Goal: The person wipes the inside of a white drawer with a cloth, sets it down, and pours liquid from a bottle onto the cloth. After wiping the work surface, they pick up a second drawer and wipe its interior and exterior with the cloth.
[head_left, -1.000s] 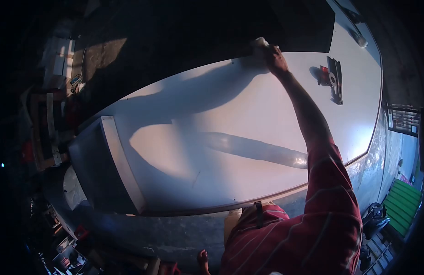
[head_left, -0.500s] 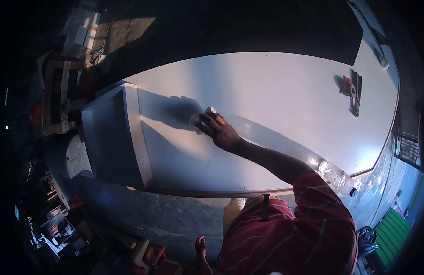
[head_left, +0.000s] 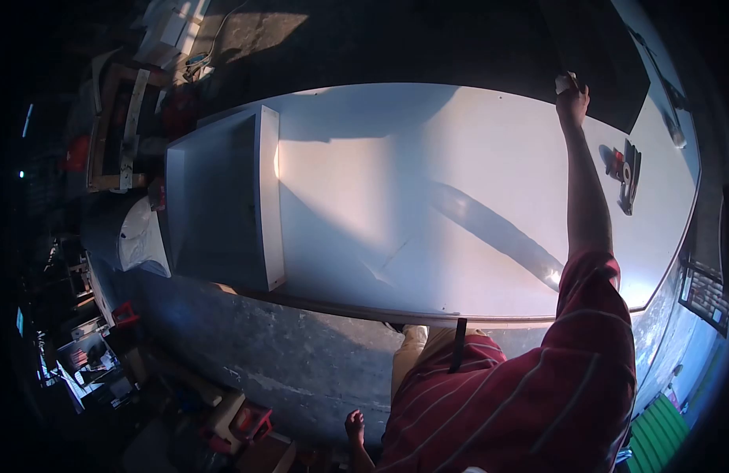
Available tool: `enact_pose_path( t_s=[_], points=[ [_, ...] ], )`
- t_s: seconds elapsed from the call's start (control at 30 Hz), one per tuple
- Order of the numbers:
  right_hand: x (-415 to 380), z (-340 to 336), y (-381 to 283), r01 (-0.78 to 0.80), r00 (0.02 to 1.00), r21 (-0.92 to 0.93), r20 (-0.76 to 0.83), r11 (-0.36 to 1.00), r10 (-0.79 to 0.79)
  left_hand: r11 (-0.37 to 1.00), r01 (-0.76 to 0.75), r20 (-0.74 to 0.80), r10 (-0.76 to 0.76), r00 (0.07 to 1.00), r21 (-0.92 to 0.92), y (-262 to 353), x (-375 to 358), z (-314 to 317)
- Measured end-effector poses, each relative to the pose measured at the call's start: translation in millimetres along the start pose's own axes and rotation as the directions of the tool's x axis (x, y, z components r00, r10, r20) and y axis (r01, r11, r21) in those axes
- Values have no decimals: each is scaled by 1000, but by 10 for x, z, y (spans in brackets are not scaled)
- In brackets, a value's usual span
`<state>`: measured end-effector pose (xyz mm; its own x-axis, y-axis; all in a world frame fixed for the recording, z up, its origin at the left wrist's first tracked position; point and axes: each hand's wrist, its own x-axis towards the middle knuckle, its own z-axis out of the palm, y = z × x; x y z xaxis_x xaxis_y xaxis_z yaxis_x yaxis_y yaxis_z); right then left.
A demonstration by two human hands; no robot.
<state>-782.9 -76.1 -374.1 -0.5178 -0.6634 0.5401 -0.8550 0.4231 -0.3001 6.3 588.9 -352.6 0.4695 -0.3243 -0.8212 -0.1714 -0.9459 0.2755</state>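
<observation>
My right hand point(head_left: 572, 104) is reaching far forward, closed round a white crumpled wad point(head_left: 565, 83) that looks like cloth or paper. It is over the border between the white panel point(head_left: 506, 189) and the dark area beyond. My left hand point(head_left: 354, 426) hangs low beside my body, away from the panel, fingers loosely curled with nothing visible in them. To the right of my reaching forearm lie a dark tool with a pale ring point(head_left: 628, 175) and a small red item point(head_left: 616, 163). A long shadow crosses the panel left of that arm.
A white open box-like unit point(head_left: 268, 197) stands on the panel's left end. A brush-like object point(head_left: 676, 135) rests at the far right. Red plastic stools point(head_left: 252, 422) and other clutter stand on the floor at lower left. A green slatted panel point(head_left: 656, 433) is at lower right.
My right hand has swept from the panel's middle to its far right edge, still gripping the white wad. The clear bottle by my right arm is now hidden. My view has shifted slightly.
</observation>
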Motion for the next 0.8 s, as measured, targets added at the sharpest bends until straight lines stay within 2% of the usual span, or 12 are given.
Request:
enact_pose_path(
  t_s=[0.1,0.2,0.27,0.3,0.37,0.43,0.57,0.6,0.63,0.67,0.7,0.8],
  points=[
    [-646,-528,-1043,113,994,532,-53,839,-101,999,39,9,-39,999,-12,-32,-79,94],
    [-1923,-825,-1880,290,915,551,81,782,-396,1000,22,17,-22,1000,15,-125,-15,86],
    [-2716,-1194,-2426,-389,824,827,509,405,-250,998,-46,29,45,999,35,-171,42,78],
    [-2959,-1261,-2513,216,724,759,298,615,-622,1000,-6,24,6,1000,9,-81,69,97],
    [-3361,-1300,-2566,420,522,734,286,534,-804,999,33,26,-33,999,8,13,87,28],
    [-3180,-1232,-2391,402,474,753,316,521,-822,998,60,44,-60,997,5,103,151,-22],
    [-2005,-750,-1326,401,736,521,306,753,-604,998,55,54,-55,997,-6,215,174,-67],
    [-1736,-115,-627,511,758,273,304,815,-577,998,54,76,-55,996,14,240,188,-78],
    [-1394,8,-262,109,942,437,243,893,-234,998,53,99,-57,993,42,254,208,-122],
    [-932,-699,-480,-447,850,517,500,730,166,996,61,113,-69,991,72,232,267,-155],
    [-714,-263,151,-387,886,42,294,921,359,995,39,129,-51,990,93,260,323,-175],
    [-631,-655,335,-310,951,-25,-17,950,310,990,-35,146,15,989,138,395,434,-315]
  ],
)
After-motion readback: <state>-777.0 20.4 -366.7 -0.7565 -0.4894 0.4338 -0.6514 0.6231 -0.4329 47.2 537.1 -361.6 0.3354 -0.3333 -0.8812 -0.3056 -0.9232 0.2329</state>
